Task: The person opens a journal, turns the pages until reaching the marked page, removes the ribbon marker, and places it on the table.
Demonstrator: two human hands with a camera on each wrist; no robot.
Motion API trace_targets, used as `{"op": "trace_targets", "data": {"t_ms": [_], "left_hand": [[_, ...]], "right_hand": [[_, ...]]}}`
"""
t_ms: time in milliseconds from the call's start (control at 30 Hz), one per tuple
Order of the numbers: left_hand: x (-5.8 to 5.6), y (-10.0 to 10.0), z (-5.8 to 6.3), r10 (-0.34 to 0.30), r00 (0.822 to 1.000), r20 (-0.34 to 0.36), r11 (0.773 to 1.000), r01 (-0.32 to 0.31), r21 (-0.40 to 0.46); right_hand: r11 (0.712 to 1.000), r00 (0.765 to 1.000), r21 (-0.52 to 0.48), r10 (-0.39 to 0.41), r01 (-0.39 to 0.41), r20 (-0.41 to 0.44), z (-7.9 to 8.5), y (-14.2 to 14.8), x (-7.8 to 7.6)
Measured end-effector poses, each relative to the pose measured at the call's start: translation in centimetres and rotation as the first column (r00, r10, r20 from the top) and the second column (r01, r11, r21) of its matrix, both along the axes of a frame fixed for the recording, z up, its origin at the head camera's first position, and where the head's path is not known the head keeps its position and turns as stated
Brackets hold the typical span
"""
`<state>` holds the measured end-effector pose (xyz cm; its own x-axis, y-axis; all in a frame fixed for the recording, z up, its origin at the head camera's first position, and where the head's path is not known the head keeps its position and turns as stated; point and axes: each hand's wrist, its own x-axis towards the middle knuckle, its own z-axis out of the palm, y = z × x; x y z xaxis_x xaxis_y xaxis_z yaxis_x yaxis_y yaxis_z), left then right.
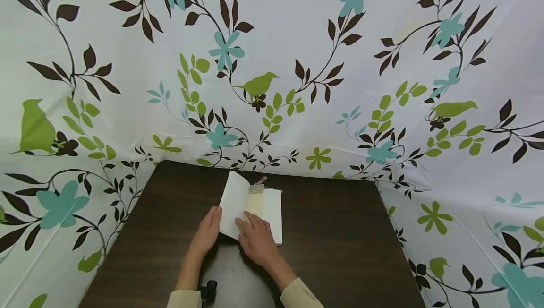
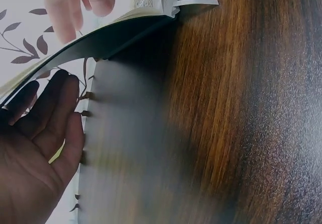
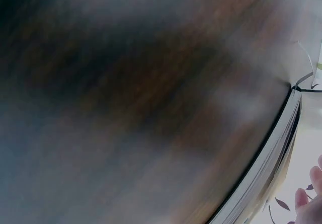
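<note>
An open book (image 1: 273,211) lies close to the far edge of the dark, wood-grained bench (image 1: 340,242), about midway between its left and right edges. The book's left half (image 1: 233,199) is lifted and tilted, its plain white face bowing gently toward the gutter; the right half lies flat, square-cornered and white. Along the middle runs a pale cream strip (image 1: 255,204), topped by a greyish patterned band (image 1: 257,188). Just past the book's upper edge shows a small pinkish piece (image 1: 261,180), too small to make out.

From the left wrist, the cover (image 2: 115,38) looks smooth and nearly black, curving under the thin, cream-edged leaves, and a narrow white ribbon (image 2: 196,2) sticks out over the bench. From the right wrist, the page block (image 3: 261,158) appears as a thick stack of pale layers with dark edging, the bench beside it badly blurred.

The left hand (image 1: 207,227) holds the outer edge of the raised half, its fingers slightly bent behind the cover. The right hand (image 1: 257,239) rests at the gutter with fingers loosely extended and slightly spread.
</note>
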<state>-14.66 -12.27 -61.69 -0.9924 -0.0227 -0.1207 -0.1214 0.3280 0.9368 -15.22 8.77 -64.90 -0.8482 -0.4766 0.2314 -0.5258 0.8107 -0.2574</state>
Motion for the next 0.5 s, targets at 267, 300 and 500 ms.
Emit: {"op": "trace_targets", "data": {"t_ms": [267,300,500], "left_hand": [[0.1,-0.6,-0.7,-0.018,1.0,-0.018,0.996,0.016,-0.085],[0.2,-0.7,-0.8,-0.026,0.999,-0.019,0.996,0.024,-0.085],[0.2,-0.9,-0.8,-0.039,0.999,-0.035,0.997,0.037,-0.062]], "right_hand": [[0.985,0.997,-0.161,-0.058,0.066,0.054,0.4,0.6,-0.8],[0.973,0.992,-0.201,-0.095,0.111,0.089,0.3,0.9,-1.1],[0.856,0.896,-0.312,-0.319,0.412,0.308,0.7,2.2,-2.9]]}}
